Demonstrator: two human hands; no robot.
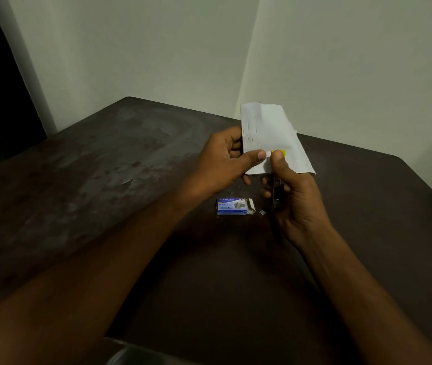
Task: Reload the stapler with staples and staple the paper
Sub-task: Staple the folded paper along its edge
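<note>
A folded white paper (270, 133) with several staples in it is held up above the dark table (130, 180). My left hand (225, 160) pinches its left lower edge, thumb on the front. My right hand (294, 196) grips a small dark stapler (277, 192) with a yellow top, its head under my thumb at the paper's lower edge. An open blue staple box (234, 206) lies flat on the table below my hands. Small loose strips of staples (262, 212) lie beside the box and behind it.
The table stands in a corner between two pale walls (156, 48). Its left half has a worn, patchy surface. A grey metallic object (130, 355) shows at the bottom edge of the view.
</note>
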